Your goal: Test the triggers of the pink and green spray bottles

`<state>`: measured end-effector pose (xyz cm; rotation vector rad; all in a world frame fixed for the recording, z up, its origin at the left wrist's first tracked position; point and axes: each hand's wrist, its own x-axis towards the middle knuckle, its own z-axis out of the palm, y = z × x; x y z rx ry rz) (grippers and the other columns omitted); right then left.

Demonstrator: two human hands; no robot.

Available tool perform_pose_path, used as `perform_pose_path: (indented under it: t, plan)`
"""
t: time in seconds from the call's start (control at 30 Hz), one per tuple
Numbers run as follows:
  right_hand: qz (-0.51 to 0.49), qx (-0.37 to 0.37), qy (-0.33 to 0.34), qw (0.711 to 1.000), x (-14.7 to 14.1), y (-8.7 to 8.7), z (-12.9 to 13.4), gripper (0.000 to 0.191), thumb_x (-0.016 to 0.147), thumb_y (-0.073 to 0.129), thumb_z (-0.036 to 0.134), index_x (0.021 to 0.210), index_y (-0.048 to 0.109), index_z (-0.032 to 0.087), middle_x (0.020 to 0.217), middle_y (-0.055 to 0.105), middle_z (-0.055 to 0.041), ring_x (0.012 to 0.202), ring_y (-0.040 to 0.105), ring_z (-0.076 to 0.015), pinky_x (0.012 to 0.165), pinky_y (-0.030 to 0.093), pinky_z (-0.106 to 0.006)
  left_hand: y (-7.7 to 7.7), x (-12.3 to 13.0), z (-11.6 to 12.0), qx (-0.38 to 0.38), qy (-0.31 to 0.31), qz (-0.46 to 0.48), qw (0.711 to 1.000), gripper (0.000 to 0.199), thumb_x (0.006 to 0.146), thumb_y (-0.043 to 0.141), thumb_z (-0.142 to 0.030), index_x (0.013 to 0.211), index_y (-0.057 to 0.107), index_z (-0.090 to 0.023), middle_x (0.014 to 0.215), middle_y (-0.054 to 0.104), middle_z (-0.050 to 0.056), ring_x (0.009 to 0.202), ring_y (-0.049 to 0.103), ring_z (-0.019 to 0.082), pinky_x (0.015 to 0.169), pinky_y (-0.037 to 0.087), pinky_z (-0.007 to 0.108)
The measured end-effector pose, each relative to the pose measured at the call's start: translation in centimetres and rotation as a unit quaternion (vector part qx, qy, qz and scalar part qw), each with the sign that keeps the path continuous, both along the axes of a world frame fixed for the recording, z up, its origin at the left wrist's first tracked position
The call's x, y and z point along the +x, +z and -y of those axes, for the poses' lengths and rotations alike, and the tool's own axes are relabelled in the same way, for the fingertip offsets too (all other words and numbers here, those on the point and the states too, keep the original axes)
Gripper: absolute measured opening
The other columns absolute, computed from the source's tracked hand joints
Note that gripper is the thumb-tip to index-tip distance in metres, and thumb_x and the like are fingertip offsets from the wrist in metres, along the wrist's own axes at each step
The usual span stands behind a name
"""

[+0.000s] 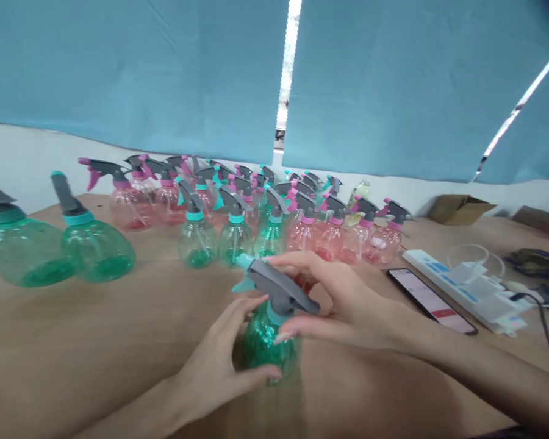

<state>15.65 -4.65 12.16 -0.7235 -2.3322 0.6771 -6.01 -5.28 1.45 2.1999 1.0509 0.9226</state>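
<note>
A green spray bottle (261, 338) with a grey and turquoise trigger head (281, 286) stands close in front of me, slightly blurred. Around the lower body of the bottle curls my left hand (215, 360), thumb in front and fingers on the far left side. My right hand (348, 299) reaches in from the right and closes about the neck and head. Its thumb lies against the bottle's shoulder below the collar, and some of its fingers are hidden behind the trigger head.
Several pink spray bottles (332, 238) and green ones (235, 238) line the back of the wooden table (155, 323). Two large green bottles (98, 250) stand at left. To the right lie a phone (432, 302), a power strip (466, 289) with cables and an open cardboard box (460, 209).
</note>
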Motion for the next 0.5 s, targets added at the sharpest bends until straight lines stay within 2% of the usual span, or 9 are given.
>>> perform_pose_path:
  t: [0.1, 0.17, 0.23, 0.37, 0.5]
  plan:
    - [-0.063, -0.025, -0.023, 0.997, 2.0, -2.3, -0.9, 0.074, 0.068, 0.077, 0.039, 0.128, 0.038, 0.023, 0.117, 0.063, -0.0085, 0.107, 0.061, -0.0213, 0.079, 0.053, -0.033, -0.7, 1.9, -0.7, -0.023, -0.03, 0.017, 0.999, 0.079, 0.068, 0.075, -0.05, 0.136, 0.035, -0.039, 0.129, 0.052, 0.007, 0.11, 0.055, 0.034, 0.09, 0.047, 0.051]
    - [-0.099, -0.058, -0.021, 0.993, 3.0, -3.7, -1.6, 0.083, 0.062, 0.081, 0.039, 0.13, 0.035, 0.024, 0.117, 0.062, -0.0095, 0.112, 0.059, -0.0234, 0.084, 0.052, -0.036, -0.8, 3.1, -1.3, -0.03, -0.049, 0.023, 0.998, 0.08, 0.068, 0.075, -0.051, 0.136, 0.036, -0.038, 0.129, 0.052, 0.007, 0.11, 0.055, 0.034, 0.089, 0.047, 0.05]
    - [-0.122, -0.078, -0.011, 0.989, 3.6, -4.7, -2.3, 0.084, 0.059, 0.082, 0.038, 0.129, 0.038, 0.025, 0.121, 0.06, -0.0096, 0.112, 0.059, -0.0243, 0.088, 0.051, -0.04, -0.8, 4.2, -1.8, -0.038, -0.078, 0.037, 0.996, 0.081, 0.067, 0.076, -0.052, 0.136, 0.036, -0.037, 0.13, 0.052, 0.007, 0.111, 0.055, 0.033, 0.089, 0.048, 0.047]
    - [-0.145, -0.098, -0.021, 0.984, 4.2, -5.5, -2.9, 0.076, 0.06, 0.08, 0.04, 0.124, 0.043, 0.023, 0.124, 0.057, -0.0106, 0.108, 0.06, -0.0252, 0.089, 0.05, -0.042, -1.0, 6.1, -2.9, -0.056, -0.137, 0.068, 0.987, 0.081, 0.068, 0.078, -0.052, 0.134, 0.035, -0.036, 0.129, 0.053, 0.006, 0.11, 0.057, 0.029, 0.087, 0.051, 0.04]
    - [-0.165, -0.041, -0.041, 0.985, 4.5, -5.0, -2.8, 0.049, 0.072, 0.069, 0.031, 0.115, 0.047, 0.023, 0.106, 0.063, -0.0062, 0.1, 0.062, -0.0225, 0.082, 0.052, -0.039, -1.3, 7.1, -3.7, -0.028, -0.139, 0.06, 0.988, 0.081, 0.065, 0.077, -0.056, 0.132, 0.037, -0.036, 0.13, 0.052, 0.005, 0.114, 0.055, 0.03, 0.093, 0.048, 0.043]
